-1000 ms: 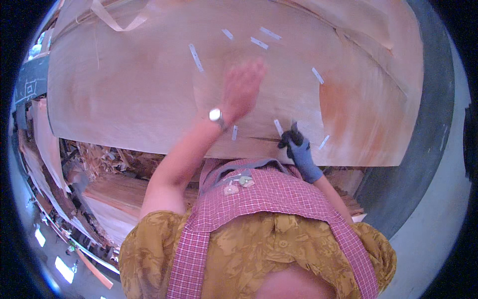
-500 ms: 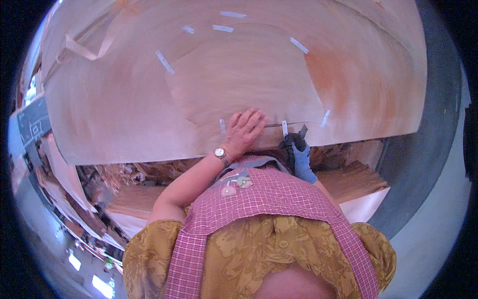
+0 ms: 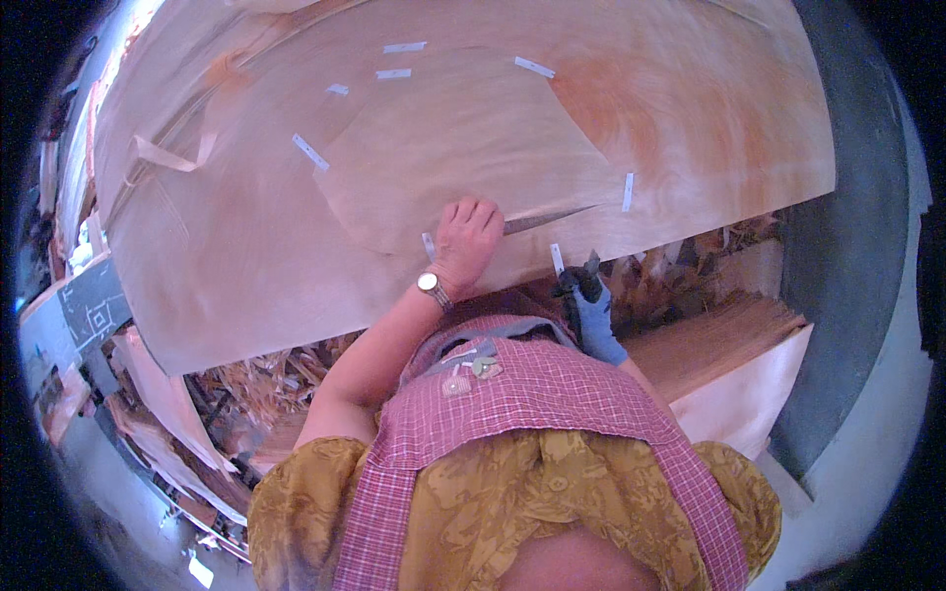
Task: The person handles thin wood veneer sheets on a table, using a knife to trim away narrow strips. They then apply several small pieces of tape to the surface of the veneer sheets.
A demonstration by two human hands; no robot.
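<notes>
A broad, thin sheet of pale wood veneer with orange-brown patches lies in front of me. A lighter veneer piece sits within it, with several short white tape strips around its outline. My left hand, bare and with a watch at the wrist, has its fingers curled at the piece's near edge. A dark, wedge-shaped gap runs to the right from those fingers. My right hand, in a blue and black glove, is closed round a dark knife-like tool beside another tape strip.
Under the veneer's near edge lie torn wood scraps and a stack of veneer sheets. A dark grey surface curves along the right. More sheets and scraps are at the left, next to a dark board with a pale square mark.
The veneer has turned in view, its right side now farther up and its left lower. The slit beside my left hand has widened, and the left fingers have curled in from lying flatter.
</notes>
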